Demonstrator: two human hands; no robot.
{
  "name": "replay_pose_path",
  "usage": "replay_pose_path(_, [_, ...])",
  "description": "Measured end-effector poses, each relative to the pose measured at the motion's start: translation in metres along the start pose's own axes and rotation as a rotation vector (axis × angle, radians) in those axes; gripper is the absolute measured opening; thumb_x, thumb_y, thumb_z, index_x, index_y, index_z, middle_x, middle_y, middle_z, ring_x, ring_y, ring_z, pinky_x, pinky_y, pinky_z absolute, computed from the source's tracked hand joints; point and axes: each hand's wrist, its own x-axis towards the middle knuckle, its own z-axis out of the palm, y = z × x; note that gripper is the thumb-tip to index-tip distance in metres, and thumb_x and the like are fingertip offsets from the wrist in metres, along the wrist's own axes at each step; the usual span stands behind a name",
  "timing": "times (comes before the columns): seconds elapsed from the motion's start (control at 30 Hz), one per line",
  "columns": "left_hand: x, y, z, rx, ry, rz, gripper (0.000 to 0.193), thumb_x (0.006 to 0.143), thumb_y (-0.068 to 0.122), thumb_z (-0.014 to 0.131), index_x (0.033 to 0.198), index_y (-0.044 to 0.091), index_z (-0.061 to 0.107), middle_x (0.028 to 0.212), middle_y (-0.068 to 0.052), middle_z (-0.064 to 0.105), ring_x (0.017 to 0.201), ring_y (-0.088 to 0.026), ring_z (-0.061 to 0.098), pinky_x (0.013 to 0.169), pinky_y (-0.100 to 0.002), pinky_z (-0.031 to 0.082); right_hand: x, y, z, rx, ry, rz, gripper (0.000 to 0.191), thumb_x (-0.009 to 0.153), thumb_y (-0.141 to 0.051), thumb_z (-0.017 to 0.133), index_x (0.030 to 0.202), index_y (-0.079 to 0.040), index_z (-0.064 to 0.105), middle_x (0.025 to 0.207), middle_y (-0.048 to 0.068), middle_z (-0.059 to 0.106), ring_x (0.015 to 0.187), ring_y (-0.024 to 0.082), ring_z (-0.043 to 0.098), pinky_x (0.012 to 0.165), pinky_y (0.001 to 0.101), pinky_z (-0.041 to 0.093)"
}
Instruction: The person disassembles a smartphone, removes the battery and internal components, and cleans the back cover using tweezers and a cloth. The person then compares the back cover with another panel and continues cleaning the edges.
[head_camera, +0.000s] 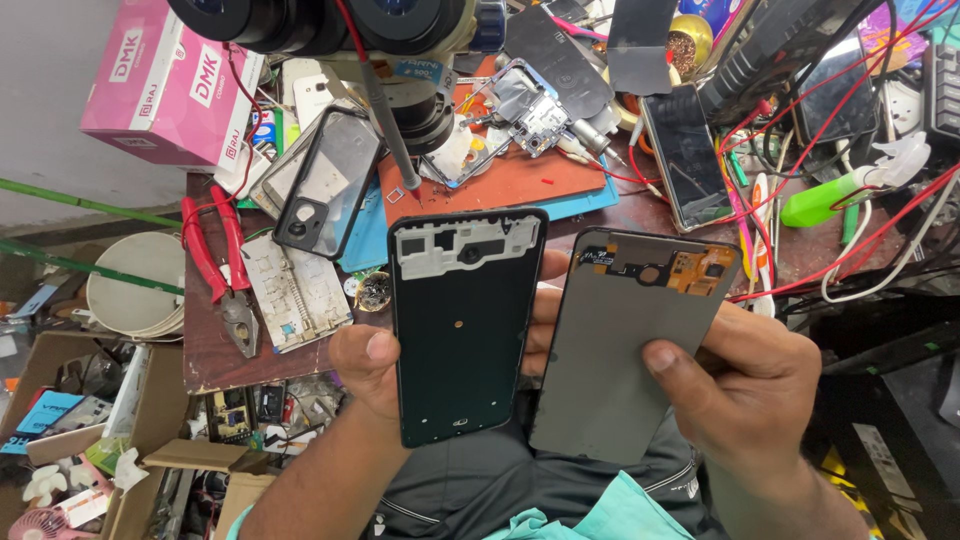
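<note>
The left hand (368, 365) held a black rectangular phone frame (462, 325) upright by its edge, the right hand (745, 385) a grey display panel (625, 350) alongside, both near, backs up, above the cluttered bench (215, 355), seemingly for comparison.

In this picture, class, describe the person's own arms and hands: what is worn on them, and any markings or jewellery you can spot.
Both hands are bare: the left hand and the right hand show no gloves, rings or watch in this view. The forearms are uncovered too. A teal fabric edge shows low between the arms, likely clothing, though whether it is a sleeve cannot be told. Fingernails are short. No markings can be made out.
</note>
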Motion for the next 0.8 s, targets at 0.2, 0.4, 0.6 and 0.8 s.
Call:
replay_pose_path(0.2, [-0.002,0.003,0.005,0.033,0.002,-0.023,0.123,0.074,0.044,0.078,0.16,-0.017,0.014,0.151,-0.041,0.039,0.137,-0.045,0.048,0.118,-0.051,0.04,-0.001,0.009,-0.003,0.069,-0.001,0.03,0.031,0.093,-0.005,0.075,0.117,0.014,0.07,0.108,0.015,0.074,0.085,0.01,0.066,0.069,0.0203,0.051])
replay_pose_path(0.4, [-0.01,0.002,0.002,0.068,-0.064,-0.025,0.122,0.075,0.046,0.077,0.159,-0.018,0.017,0.148,-0.041,0.042,0.137,-0.046,0.051,0.12,-0.053,0.04,0.003,0.021,-0.01,0.091,-0.082,0.014,0.024,0.091,-0.005,0.076,0.109,0.011,0.074,0.097,0.013,0.075,0.087,0.013,0.069,0.073,0.0254,0.054])
replay_pose_path(0.6, [-0.003,0.007,0.006,0.099,-0.082,-0.036,0.121,0.074,0.047,0.077,0.157,-0.018,0.018,0.147,-0.041,0.042,0.135,-0.046,0.052,0.118,-0.056,0.041,0.006,0.008,-0.015,-0.044,-0.181,-0.125,0.022,0.085,-0.004,0.075,0.102,0.009,0.073,0.095,0.015,0.078,0.084,0.018,0.074,0.075,0.0276,0.057])
replay_pose_path(0.8, [-0.024,-0.002,0.004,0.102,-0.086,-0.039,0.118,0.074,0.049,0.082,0.154,-0.016,0.023,0.138,-0.038,0.052,0.129,-0.044,0.058,0.117,-0.056,0.044,0.003,-0.007,-0.018,-0.09,-0.231,-0.348,0.021,0.08,-0.009,0.08,0.092,0.006,0.073,0.086,0.016,0.076,0.073,0.024,0.075,0.062,0.0295,0.059])
